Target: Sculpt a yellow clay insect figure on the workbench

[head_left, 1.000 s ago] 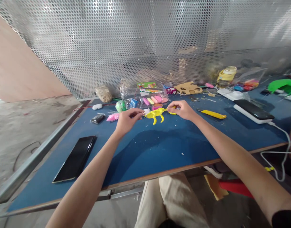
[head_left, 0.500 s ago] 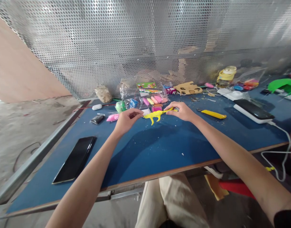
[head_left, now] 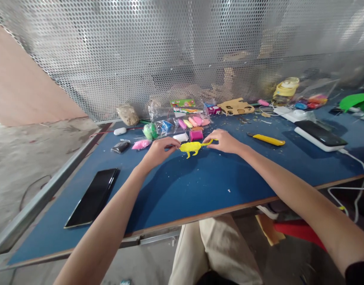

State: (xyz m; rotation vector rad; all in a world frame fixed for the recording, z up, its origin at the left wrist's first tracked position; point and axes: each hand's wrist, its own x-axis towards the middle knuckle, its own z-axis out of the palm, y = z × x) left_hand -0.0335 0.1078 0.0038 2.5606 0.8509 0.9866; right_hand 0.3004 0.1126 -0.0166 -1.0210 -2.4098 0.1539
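A small yellow clay animal figure (head_left: 190,147) with thin legs and a long tail is held between my two hands, just above the blue table. My left hand (head_left: 160,150) pinches its left end, where the fingers partly hide it. At the other end, the thumb and fingers of my right hand (head_left: 225,141) are closed on the tail. Right behind the figure lie a magenta clay block (head_left: 196,135) and a white clay piece (head_left: 181,137). A pink clay packet (head_left: 141,144) is beside my left hand.
A black phone (head_left: 92,198) lies at the left of the blue table (head_left: 182,198). To the right are a yellow utility knife (head_left: 267,139) and a phone on a white power bank (head_left: 318,136). Clay packs (head_left: 193,121) stand before the perforated metal panel (head_left: 182,47).
My hands and the yellow figure have come slightly lower, and more of the magenta block and white piece shows behind them. The right fingers still hold the tail, which now curves upward.
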